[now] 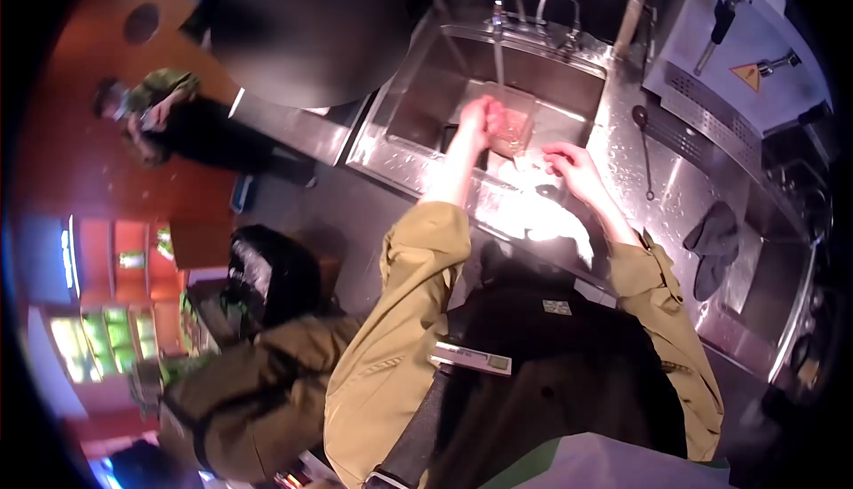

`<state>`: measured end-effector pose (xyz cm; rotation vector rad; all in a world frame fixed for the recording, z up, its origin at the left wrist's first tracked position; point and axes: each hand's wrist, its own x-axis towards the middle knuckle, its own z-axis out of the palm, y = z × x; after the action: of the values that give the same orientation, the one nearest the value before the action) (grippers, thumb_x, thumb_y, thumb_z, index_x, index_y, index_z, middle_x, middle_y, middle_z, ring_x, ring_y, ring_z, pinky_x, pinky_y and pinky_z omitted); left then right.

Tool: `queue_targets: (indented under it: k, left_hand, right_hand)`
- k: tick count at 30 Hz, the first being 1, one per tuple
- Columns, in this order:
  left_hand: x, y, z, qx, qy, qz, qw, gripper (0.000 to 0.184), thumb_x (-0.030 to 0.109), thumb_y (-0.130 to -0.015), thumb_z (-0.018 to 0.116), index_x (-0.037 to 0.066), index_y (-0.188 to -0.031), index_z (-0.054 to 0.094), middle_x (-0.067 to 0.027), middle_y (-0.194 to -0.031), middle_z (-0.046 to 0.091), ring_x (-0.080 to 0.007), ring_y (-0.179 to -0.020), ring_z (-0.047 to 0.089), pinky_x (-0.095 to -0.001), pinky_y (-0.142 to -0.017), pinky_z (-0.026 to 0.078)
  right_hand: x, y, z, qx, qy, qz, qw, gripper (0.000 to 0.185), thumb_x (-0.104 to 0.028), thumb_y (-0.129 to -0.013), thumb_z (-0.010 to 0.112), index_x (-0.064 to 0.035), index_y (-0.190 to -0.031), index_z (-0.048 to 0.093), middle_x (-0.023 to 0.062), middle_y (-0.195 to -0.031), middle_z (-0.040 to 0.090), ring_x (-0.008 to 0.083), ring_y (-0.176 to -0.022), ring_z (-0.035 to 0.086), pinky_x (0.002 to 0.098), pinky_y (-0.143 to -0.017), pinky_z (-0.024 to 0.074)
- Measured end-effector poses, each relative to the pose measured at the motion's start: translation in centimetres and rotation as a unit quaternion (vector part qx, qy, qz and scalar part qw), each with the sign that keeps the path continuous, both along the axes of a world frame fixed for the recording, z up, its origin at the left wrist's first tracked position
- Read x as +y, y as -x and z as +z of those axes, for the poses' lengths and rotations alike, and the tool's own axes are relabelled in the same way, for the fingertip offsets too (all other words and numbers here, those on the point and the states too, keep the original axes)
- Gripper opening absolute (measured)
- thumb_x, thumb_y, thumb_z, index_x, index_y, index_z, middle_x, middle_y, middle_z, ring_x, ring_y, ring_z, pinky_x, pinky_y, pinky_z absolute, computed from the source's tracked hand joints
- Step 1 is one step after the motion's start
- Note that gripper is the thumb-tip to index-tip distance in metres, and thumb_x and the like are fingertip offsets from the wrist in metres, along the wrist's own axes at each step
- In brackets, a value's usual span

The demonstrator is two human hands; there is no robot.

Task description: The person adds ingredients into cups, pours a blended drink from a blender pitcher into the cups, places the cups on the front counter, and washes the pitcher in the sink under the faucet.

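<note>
A clear plastic container (520, 140) sits inside the sink (418, 103), under the water falling from the tap (498, 11). My left hand (480, 122) is closed at the container's left edge, its fingers curled around the rim. To the right of the container, over the front of the sink, my right hand (573, 169) is open, with its fingers bent and apart. Strong glare washes out what lies just below its fingertips.
On the right counter lie a long-handled spoon (646, 156) and a dark cloth (713, 245), near a second sink (751, 289). A machine with levers (737, 54) stands behind. One person (169, 120) stands at left; another person's blurred head (311, 27) is close by.
</note>
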<state>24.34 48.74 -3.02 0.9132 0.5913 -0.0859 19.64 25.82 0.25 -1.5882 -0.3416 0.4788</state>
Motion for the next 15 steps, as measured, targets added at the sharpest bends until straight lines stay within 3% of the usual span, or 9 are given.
queue_targets:
  k: [1,3,6,9,10,11,13,14,15]
  left_hand:
    - [-0.4,-2.2,0.4,0.059,-0.018,0.055,0.997,0.016,0.017,-0.085,0.042,0.003,-0.081,0.048,-0.0052,-0.066,0.051,-0.0099,-0.045,0.043,-0.0202,-0.035,0.034]
    - [0.7,-6.5,-2.3,0.056,-0.026,0.010,0.998,0.017,0.018,-0.085,0.044,0.002,-0.089,0.049,-0.0075,-0.076,0.056,-0.0133,-0.052,0.051,-0.0217,-0.041,0.043]
    - [0.2,-10.5,-3.2,0.034,0.020,-0.061,0.997,0.031,0.025,-0.086,0.045,0.002,-0.106,0.046,-0.0132,-0.098,0.055,-0.0207,-0.088,0.056,-0.0278,-0.062,0.049]
    - [0.5,-9.7,-4.2,0.007,0.090,-0.107,0.990,0.031,0.031,-0.085,0.046,0.003,-0.100,0.047,-0.0097,-0.099,0.055,-0.0197,-0.095,0.053,-0.0269,-0.067,0.048]
    - [0.6,-8.6,-7.4,0.011,0.050,-0.086,0.995,0.042,0.034,-0.087,0.043,0.004,-0.114,0.039,-0.0138,-0.104,0.053,-0.0206,-0.094,0.053,-0.0273,-0.065,0.047]
    - [0.2,-7.4,-11.3,0.053,0.043,-0.007,0.998,0.039,0.031,-0.087,0.042,0.003,-0.114,0.041,-0.0127,-0.101,0.054,-0.0204,-0.090,0.055,-0.0281,-0.065,0.047]
    - [-1.1,-2.3,-12.4,0.009,0.136,0.109,0.985,0.038,0.028,-0.086,0.045,0.002,-0.112,0.043,-0.0083,-0.088,0.056,-0.0193,-0.072,0.057,-0.0323,-0.061,0.049]
    - [-1.2,-0.1,-9.8,0.163,0.069,0.045,0.983,0.044,0.033,-0.083,0.049,0.002,-0.113,0.044,-0.0081,-0.095,0.054,-0.0197,-0.080,0.055,-0.0334,-0.067,0.048]
    - [-1.2,0.2,-14.2,0.157,0.162,0.020,0.974,0.041,0.033,-0.082,0.051,0.001,-0.108,0.046,-0.0082,-0.092,0.055,-0.0202,-0.078,0.055,-0.0343,-0.068,0.046]
  right_hand:
    - [0.4,-0.8,-0.2,0.013,0.013,-0.002,1.000,0.021,-0.008,-0.080,0.049,0.0028,-0.097,0.057,0.0057,-0.075,0.058,0.0100,-0.066,0.054,0.0233,-0.063,0.0447]
    - [1.3,-1.8,-1.1,0.065,0.003,-0.029,0.997,0.021,-0.008,-0.081,0.049,0.0031,-0.097,0.056,0.0057,-0.076,0.058,0.0094,-0.067,0.055,0.0220,-0.063,0.0449]
    - [3.2,-2.7,-2.1,0.113,0.006,-0.095,0.989,0.020,-0.008,-0.082,0.049,0.0035,-0.097,0.055,0.0057,-0.077,0.058,0.0097,-0.066,0.056,0.0220,-0.060,0.0456]
    - [6.6,-5.5,-2.0,0.233,-0.045,-0.189,0.953,0.020,-0.007,-0.083,0.045,0.0048,-0.098,0.052,0.0089,-0.083,0.057,0.0128,-0.068,0.056,0.0226,-0.063,0.0463]
    - [8.1,-6.4,-2.7,0.265,-0.057,-0.205,0.940,0.022,-0.009,-0.084,0.046,0.0034,-0.101,0.051,0.0085,-0.086,0.057,0.0136,-0.072,0.057,0.0231,-0.066,0.0464]
    - [9.3,-7.5,-3.7,0.291,-0.071,-0.221,0.928,0.024,-0.010,-0.084,0.046,0.0020,-0.104,0.050,0.0082,-0.089,0.057,0.0144,-0.076,0.057,0.0237,-0.070,0.0466]
    - [11.0,-9.9,-5.9,0.329,-0.098,-0.247,0.906,0.026,-0.007,-0.082,0.047,0.0019,-0.106,0.049,0.0092,-0.091,0.057,0.0164,-0.081,0.058,0.0250,-0.072,0.0469]
    - [11.8,-11.2,-6.3,0.229,-0.021,-0.273,0.934,0.026,-0.007,-0.081,0.048,0.0018,-0.106,0.050,0.0091,-0.091,0.057,0.0172,-0.081,0.058,0.0263,-0.072,0.0467]
    - [12.4,-12.7,-6.5,0.126,0.058,-0.294,0.946,0.027,-0.007,-0.081,0.048,0.0017,-0.106,0.050,0.0090,-0.090,0.057,0.0180,-0.081,0.058,0.0276,-0.072,0.0466]
